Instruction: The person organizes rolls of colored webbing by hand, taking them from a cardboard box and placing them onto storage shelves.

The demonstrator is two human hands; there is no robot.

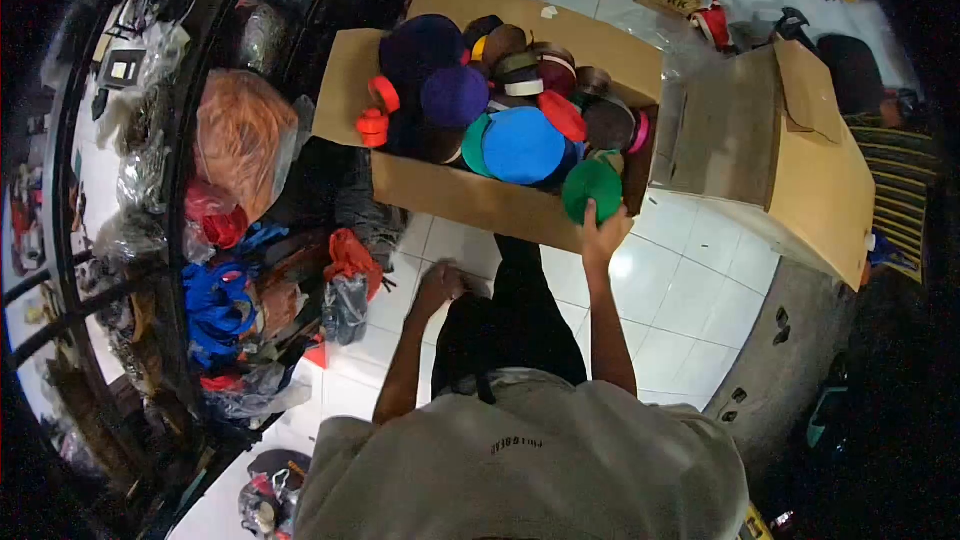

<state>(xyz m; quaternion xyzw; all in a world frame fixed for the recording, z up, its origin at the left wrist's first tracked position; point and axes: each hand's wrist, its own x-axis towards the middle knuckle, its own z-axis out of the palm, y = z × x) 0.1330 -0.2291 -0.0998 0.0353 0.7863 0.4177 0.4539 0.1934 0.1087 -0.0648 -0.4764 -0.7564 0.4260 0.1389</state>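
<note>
My right hand grips a green roll of webbing tape at the near right edge of an open cardboard box. The thumb lies across the roll's flat face, and the other fingers are partly hidden behind it. Inside the box are several rolls, among them a large blue roll, a purple roll, a dark navy roll and a red roll. My left hand hangs low beside my left knee, away from the box. Its fingers are dim and hard to make out.
Two small orange-red rolls rest on the box's left flap. A second cardboard box stands at the right. Along the left runs a black metal rack near plastic-wrapped bundles. White floor tiles show around my legs.
</note>
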